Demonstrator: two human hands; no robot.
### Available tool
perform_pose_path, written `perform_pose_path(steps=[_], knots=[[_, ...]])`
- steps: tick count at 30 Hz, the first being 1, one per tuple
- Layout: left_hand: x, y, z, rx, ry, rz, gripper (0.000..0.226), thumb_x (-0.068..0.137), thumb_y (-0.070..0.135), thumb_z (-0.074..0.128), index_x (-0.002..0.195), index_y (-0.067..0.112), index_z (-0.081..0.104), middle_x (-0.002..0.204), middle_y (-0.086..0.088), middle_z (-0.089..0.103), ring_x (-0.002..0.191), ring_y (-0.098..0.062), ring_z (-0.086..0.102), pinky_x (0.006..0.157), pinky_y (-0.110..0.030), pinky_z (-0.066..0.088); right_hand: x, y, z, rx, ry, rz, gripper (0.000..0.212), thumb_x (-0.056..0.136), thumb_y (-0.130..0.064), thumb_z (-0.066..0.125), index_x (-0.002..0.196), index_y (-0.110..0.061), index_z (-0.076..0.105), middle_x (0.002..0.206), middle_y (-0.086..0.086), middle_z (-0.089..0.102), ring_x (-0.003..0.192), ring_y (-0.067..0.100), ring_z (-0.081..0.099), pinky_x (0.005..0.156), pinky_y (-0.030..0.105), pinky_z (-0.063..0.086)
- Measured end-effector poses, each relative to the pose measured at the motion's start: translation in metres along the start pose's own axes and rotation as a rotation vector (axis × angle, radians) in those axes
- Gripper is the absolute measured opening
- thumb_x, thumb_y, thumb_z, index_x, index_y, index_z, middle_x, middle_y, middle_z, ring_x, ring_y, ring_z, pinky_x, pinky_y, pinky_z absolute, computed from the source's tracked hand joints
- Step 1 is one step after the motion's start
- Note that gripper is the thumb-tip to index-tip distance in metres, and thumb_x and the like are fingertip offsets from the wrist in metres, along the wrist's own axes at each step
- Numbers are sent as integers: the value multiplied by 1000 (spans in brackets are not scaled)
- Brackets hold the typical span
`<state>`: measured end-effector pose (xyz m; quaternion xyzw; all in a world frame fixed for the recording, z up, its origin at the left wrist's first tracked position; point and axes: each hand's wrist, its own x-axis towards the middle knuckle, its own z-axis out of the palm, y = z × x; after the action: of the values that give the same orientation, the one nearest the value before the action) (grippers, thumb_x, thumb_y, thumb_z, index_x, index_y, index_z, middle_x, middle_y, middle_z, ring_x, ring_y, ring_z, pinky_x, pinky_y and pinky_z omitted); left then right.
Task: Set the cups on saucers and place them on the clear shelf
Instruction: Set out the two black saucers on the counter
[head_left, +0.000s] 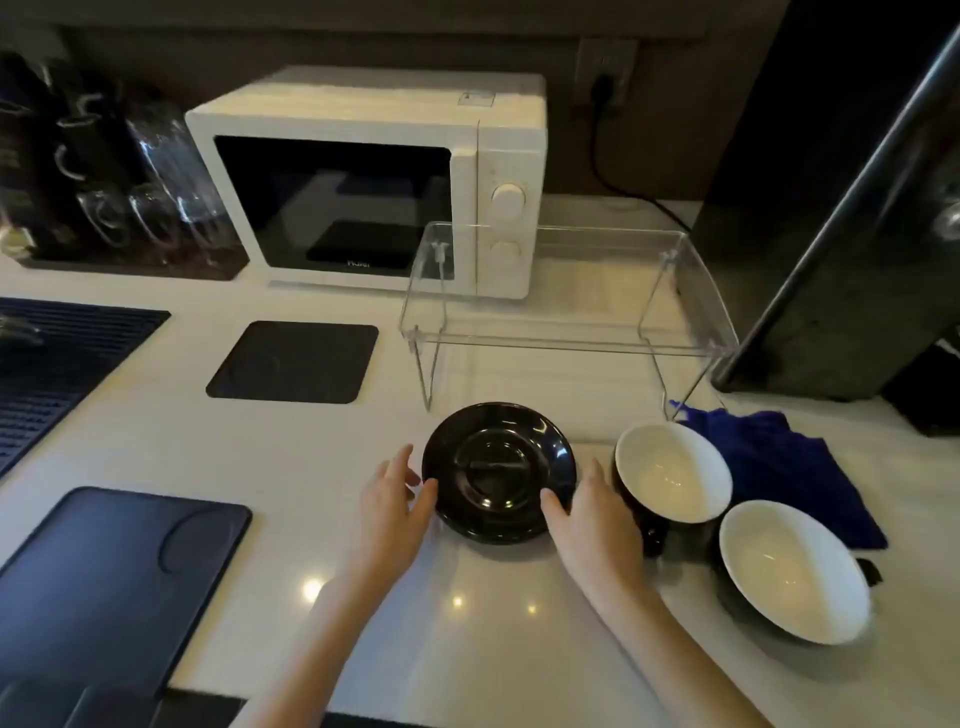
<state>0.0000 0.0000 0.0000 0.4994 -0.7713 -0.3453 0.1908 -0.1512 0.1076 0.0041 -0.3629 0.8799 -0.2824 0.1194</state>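
A glossy black saucer (498, 470), perhaps a stack of two, lies on the white counter in front of me. My left hand (392, 512) touches its left rim with fingers spread. My right hand (592, 514) rests its thumb on the saucer's right rim. Two black cups with white insides stand to the right: one (672, 473) just beside my right hand, the other (792, 569) nearer and further right. The clear shelf (566, 338) stands behind the saucer on wire legs, with nothing on it.
A white microwave (363, 182) sits behind the shelf. A blue cloth (789, 467) lies right of the cups. Dark mats (293, 361) (114, 577) lie to the left, glasses (156, 208) at the back left, a dark appliance (857, 208) at right.
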Motion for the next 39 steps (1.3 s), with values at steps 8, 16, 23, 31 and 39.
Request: perform_pose_path(steps=[8, 16, 23, 31, 39], knots=[[5, 3, -7, -694, -261, -431, 19, 89, 14, 47, 92, 3, 62, 60, -18, 70, 50, -26, 69, 48, -30, 57, 3, 3, 3, 86, -66, 33, 20, 91, -23, 49, 96, -5, 57, 77, 5, 63, 69, 16, 58, 58, 27, 45], [11, -7, -13, -785, -353, -502, 23, 87, 6, 40, 95, 1, 61, 68, -25, 71, 62, -34, 71, 60, -42, 59, -11, 3, -11, 574, -118, 136, 12, 90, -10, 48, 87, -20, 55, 52, 6, 63, 35, 9, 56, 37, 21, 48], [6, -10, -8, -786, -331, -390, 15, 80, 5, 59, 92, 1, 67, 64, -13, 73, 53, -21, 69, 47, -28, 56, -34, 4, -30, 923, -147, 184, 23, 89, -7, 53, 91, -29, 59, 47, 4, 63, 37, 13, 58, 37, 21, 50], [29, 1, 5, -721, -173, -409, 14, 77, 5, 64, 90, 4, 70, 69, -12, 70, 59, -19, 66, 56, -27, 54, -58, 32, -36, 900, -431, 199, 30, 89, -9, 54, 118, -16, 56, 60, 11, 67, 40, 21, 57, 39, 26, 47], [43, 5, 9, -845, -232, -453, 24, 84, 4, 56, 106, -5, 60, 56, -10, 71, 47, -16, 67, 47, -22, 55, -63, 38, -28, 866, -485, 182, 26, 89, -6, 52, 110, -19, 61, 68, 18, 65, 38, 24, 55, 36, 24, 45]])
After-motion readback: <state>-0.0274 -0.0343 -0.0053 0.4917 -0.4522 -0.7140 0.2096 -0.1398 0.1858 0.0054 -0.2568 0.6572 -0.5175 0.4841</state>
